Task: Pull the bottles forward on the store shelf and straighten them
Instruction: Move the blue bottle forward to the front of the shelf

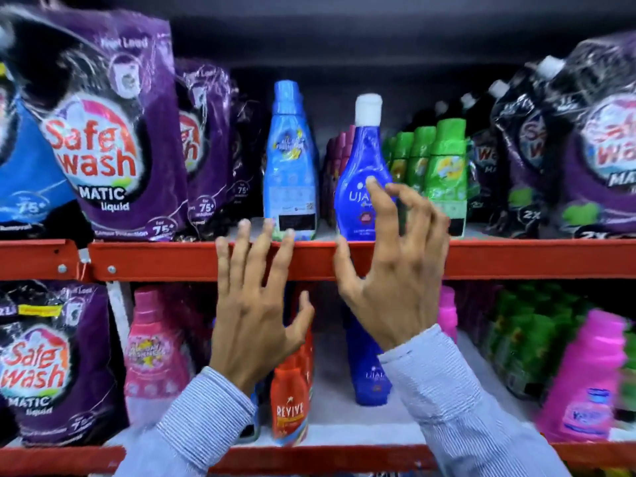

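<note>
A light blue bottle and a dark blue bottle with a white cap stand upright at the front edge of the upper red shelf. My left hand is open with fingers spread, its fingertips at the shelf edge just below the light blue bottle. Over the lower right of the dark blue bottle hovers my right hand, fingers curled and apart, holding nothing. Behind them stand maroon bottles and a row of green bottles.
Purple detergent pouches fill the upper shelf's left, dark pouches its right. The lower shelf holds a red bottle, another dark blue bottle, pink bottles, green bottles and a purple pouch.
</note>
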`<state>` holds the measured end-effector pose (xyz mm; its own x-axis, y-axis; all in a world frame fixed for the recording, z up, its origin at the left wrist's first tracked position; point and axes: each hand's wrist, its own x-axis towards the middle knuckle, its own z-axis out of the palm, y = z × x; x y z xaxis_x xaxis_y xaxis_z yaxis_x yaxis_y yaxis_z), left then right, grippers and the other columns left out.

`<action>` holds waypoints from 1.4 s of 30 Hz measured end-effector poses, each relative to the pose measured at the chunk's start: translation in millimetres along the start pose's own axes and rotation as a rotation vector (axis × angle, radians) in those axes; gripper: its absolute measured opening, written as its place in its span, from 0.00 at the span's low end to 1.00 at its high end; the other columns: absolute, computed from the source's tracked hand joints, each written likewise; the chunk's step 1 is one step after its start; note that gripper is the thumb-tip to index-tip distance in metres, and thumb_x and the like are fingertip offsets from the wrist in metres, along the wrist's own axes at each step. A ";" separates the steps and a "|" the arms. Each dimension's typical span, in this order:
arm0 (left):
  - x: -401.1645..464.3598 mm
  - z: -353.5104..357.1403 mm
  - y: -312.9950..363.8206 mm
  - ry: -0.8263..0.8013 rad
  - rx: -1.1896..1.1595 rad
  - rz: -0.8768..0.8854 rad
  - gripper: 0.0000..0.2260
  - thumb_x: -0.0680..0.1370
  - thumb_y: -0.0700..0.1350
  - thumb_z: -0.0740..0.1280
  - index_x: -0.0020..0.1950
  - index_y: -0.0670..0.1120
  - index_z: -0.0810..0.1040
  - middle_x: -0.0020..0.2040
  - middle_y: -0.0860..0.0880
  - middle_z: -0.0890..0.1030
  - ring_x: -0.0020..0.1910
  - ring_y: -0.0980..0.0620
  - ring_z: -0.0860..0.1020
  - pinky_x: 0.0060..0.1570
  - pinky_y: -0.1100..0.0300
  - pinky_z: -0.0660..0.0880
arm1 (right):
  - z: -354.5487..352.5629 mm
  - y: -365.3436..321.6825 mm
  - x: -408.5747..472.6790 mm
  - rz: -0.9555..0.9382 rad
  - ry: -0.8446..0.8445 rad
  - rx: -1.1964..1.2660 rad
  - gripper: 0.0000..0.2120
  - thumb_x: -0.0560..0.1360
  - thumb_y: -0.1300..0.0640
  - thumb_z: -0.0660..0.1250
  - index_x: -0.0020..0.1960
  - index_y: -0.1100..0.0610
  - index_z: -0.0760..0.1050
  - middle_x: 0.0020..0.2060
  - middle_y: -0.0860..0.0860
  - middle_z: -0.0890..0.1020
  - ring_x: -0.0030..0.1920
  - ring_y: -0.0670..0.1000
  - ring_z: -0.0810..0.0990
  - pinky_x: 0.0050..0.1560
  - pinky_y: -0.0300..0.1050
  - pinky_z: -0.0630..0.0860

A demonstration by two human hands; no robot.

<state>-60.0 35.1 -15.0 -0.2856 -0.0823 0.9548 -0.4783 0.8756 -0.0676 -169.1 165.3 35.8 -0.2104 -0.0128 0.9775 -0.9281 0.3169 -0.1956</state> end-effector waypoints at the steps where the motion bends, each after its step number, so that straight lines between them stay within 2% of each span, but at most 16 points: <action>1: 2.3 1.5 5.2 -0.007 -0.004 0.014 0.36 0.73 0.52 0.68 0.80 0.46 0.64 0.80 0.40 0.65 0.82 0.37 0.59 0.80 0.32 0.54 | 0.9 -0.7 11.3 0.027 -0.014 -0.023 0.33 0.71 0.45 0.68 0.73 0.55 0.69 0.66 0.58 0.74 0.64 0.62 0.72 0.67 0.58 0.68; 5: 10.1 6.6 19.4 -0.036 0.042 0.030 0.37 0.71 0.53 0.69 0.79 0.46 0.66 0.79 0.41 0.69 0.81 0.38 0.62 0.82 0.36 0.47 | 12.1 -0.8 42.6 0.133 -0.185 -0.094 0.45 0.69 0.39 0.69 0.79 0.57 0.56 0.71 0.58 0.68 0.65 0.61 0.70 0.67 0.55 0.67; 8: 10.5 8.6 22.6 -0.040 0.066 0.021 0.36 0.70 0.54 0.69 0.78 0.47 0.67 0.76 0.43 0.72 0.78 0.38 0.66 0.82 0.36 0.46 | 20.9 0.4 52.3 0.200 -0.278 -0.028 0.52 0.68 0.39 0.73 0.80 0.58 0.50 0.71 0.58 0.67 0.66 0.62 0.71 0.64 0.55 0.71; 13: 9.5 12.7 17.9 -0.032 0.093 0.041 0.36 0.70 0.53 0.69 0.78 0.47 0.66 0.74 0.43 0.73 0.76 0.39 0.68 0.81 0.33 0.50 | 23.2 3.9 58.2 0.195 -0.272 0.026 0.48 0.68 0.42 0.75 0.77 0.59 0.54 0.70 0.57 0.68 0.66 0.61 0.73 0.61 0.55 0.74; 16: 8.5 14.8 16.5 -0.025 0.094 0.047 0.36 0.70 0.52 0.69 0.78 0.48 0.65 0.73 0.44 0.72 0.76 0.39 0.68 0.80 0.32 0.53 | 11.2 3.2 58.8 0.173 -0.165 0.089 0.46 0.68 0.43 0.75 0.76 0.59 0.58 0.69 0.56 0.70 0.65 0.59 0.74 0.62 0.53 0.74; 20: 6.5 17.3 16.6 0.007 0.090 0.049 0.35 0.71 0.52 0.69 0.78 0.48 0.66 0.73 0.44 0.73 0.75 0.39 0.68 0.79 0.32 0.54 | -18.5 4.8 53.6 0.124 0.007 0.224 0.43 0.66 0.45 0.76 0.73 0.61 0.63 0.66 0.56 0.73 0.64 0.56 0.74 0.66 0.47 0.72; 25: 7.2 16.3 20.2 0.016 0.077 0.016 0.34 0.70 0.51 0.71 0.77 0.48 0.68 0.71 0.43 0.75 0.73 0.39 0.70 0.79 0.33 0.54 | -53.1 20.1 14.8 0.054 0.030 0.288 0.42 0.66 0.46 0.78 0.71 0.65 0.66 0.63 0.58 0.74 0.62 0.53 0.74 0.66 0.37 0.68; 28: 8.5 15.3 23.2 0.015 0.073 -0.006 0.34 0.70 0.51 0.71 0.76 0.47 0.69 0.70 0.42 0.76 0.72 0.38 0.70 0.78 0.32 0.55 | -58.5 31.3 -24.2 0.073 -0.050 0.296 0.42 0.65 0.44 0.79 0.70 0.63 0.67 0.62 0.55 0.74 0.60 0.52 0.75 0.64 0.37 0.71; 31: 9.7 15.5 25.9 0.018 0.082 -0.023 0.32 0.71 0.51 0.71 0.75 0.47 0.70 0.68 0.42 0.77 0.71 0.37 0.72 0.77 0.30 0.56 | -50.0 44.4 -66.2 0.141 -0.174 0.303 0.42 0.64 0.42 0.79 0.69 0.59 0.66 0.62 0.52 0.73 0.61 0.53 0.76 0.64 0.43 0.75; 37: 9.8 18.8 25.9 0.037 0.095 -0.030 0.30 0.72 0.51 0.70 0.74 0.46 0.70 0.67 0.41 0.78 0.69 0.37 0.72 0.77 0.30 0.57 | -14.3 73.9 -140.0 0.287 -0.428 0.289 0.40 0.61 0.46 0.80 0.65 0.59 0.67 0.58 0.52 0.73 0.57 0.51 0.73 0.61 0.35 0.68; 42: 10.5 22.2 25.7 0.065 0.087 -0.039 0.30 0.71 0.50 0.70 0.72 0.45 0.71 0.64 0.40 0.78 0.68 0.38 0.71 0.77 0.29 0.56 | 12.5 90.7 -183.2 0.390 -0.585 0.236 0.41 0.60 0.46 0.81 0.64 0.56 0.65 0.58 0.53 0.73 0.57 0.52 0.73 0.56 0.42 0.72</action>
<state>-93.7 46.2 -13.1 -0.2121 -0.0820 0.9738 -0.5588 0.8277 -0.0520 -218.5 184.5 -162.0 -0.6066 -0.4647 0.6451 -0.7799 0.1904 -0.5962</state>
